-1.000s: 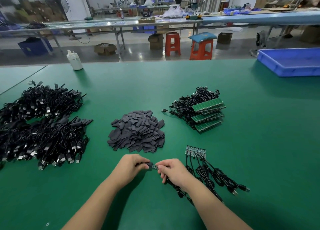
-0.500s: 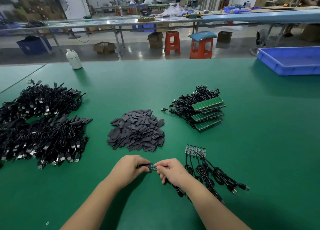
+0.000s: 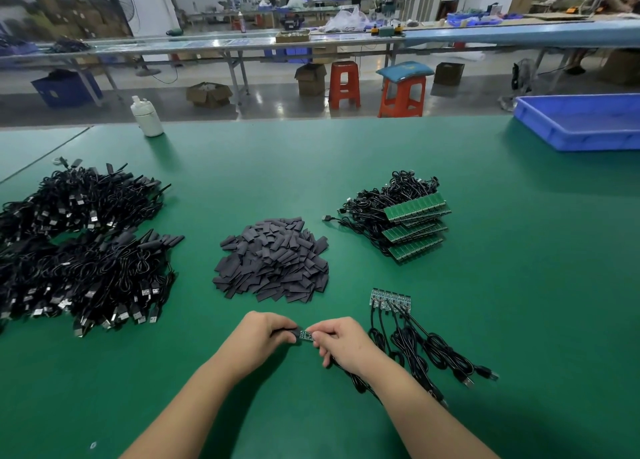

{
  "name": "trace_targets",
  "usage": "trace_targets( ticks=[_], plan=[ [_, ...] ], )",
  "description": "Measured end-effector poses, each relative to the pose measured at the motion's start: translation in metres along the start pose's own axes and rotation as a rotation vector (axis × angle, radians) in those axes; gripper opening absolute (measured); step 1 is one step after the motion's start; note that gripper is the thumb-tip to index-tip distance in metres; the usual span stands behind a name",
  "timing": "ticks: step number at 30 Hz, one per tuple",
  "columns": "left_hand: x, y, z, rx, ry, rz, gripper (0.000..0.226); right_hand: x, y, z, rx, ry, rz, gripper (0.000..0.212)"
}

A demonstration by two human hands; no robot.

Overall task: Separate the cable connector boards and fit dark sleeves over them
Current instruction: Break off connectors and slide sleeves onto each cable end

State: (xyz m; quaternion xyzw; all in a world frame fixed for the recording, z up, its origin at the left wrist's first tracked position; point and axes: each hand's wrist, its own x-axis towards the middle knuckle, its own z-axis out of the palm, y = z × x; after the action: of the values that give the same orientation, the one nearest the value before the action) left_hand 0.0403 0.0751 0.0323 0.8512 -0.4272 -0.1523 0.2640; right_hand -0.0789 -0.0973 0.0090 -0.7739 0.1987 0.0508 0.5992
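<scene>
Hands meet low in the centre of the frame, above a green work mat (image 3: 346, 153). The left hand (image 3: 258, 337) pinches a dark sleeve (image 3: 292, 334) between thumb and fingers; the right hand (image 3: 341, 342) pinches a small connector board (image 3: 306, 335) by its cable end, its black cable (image 3: 356, 379) trailing away under the wrist. The sleeve's mouth appears to sit just over the board's left tip, most of the board still bare.

Doing this step well probably means keeping board and sleeve in one straight line, squeezing the flat sleeve's edges so its mouth gapes, then pushing steadily; a tilted board could snag a corner.

Just right of the hands lies a strip of joined boards (image 3: 390, 298) with cables, not yet separated. Above the hands, mid-frame, sits the pile of loose sleeves (image 3: 273, 261). Stacked green board panels (image 3: 414, 226) lie right of that pile. Sleeved cables (image 3: 86, 250) are heaped at the left edge.
</scene>
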Motion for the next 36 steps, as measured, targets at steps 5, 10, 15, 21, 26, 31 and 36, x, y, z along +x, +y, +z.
trace_targets(
  ticks=[5,10,15,21,26,31,36],
  plan=[
    [-0.001,0.001,-0.001,-0.004,-0.003,0.026,0.018,-0.001,-0.001,0.0,0.02,0.002,0.008,0.019],
    [0.001,0.004,-0.002,0.033,0.032,0.087,0.018,-0.002,-0.003,-0.001,0.063,0.022,0.015,0.02],
    [-0.001,0.004,0.0,0.035,0.048,0.09,0.021,0.0,-0.005,0.001,0.067,0.038,0.029,0.021],
    [-0.004,0.006,0.006,0.067,0.033,0.07,0.018,0.0,-0.004,0.002,0.026,0.013,0.019,0.021],
    [-0.001,0.012,0.014,0.118,0.003,0.081,0.021,-0.001,-0.003,0.001,0.014,0.0,0.014,0.023],
    [0.004,0.017,0.018,0.093,0.005,0.093,0.019,-0.003,-0.006,0.001,0.105,-0.001,0.012,0.037],
    [0.003,0.018,0.017,0.046,0.071,0.091,0.018,-0.003,-0.007,-0.001,0.176,-0.017,0.01,0.029]
  ],
)
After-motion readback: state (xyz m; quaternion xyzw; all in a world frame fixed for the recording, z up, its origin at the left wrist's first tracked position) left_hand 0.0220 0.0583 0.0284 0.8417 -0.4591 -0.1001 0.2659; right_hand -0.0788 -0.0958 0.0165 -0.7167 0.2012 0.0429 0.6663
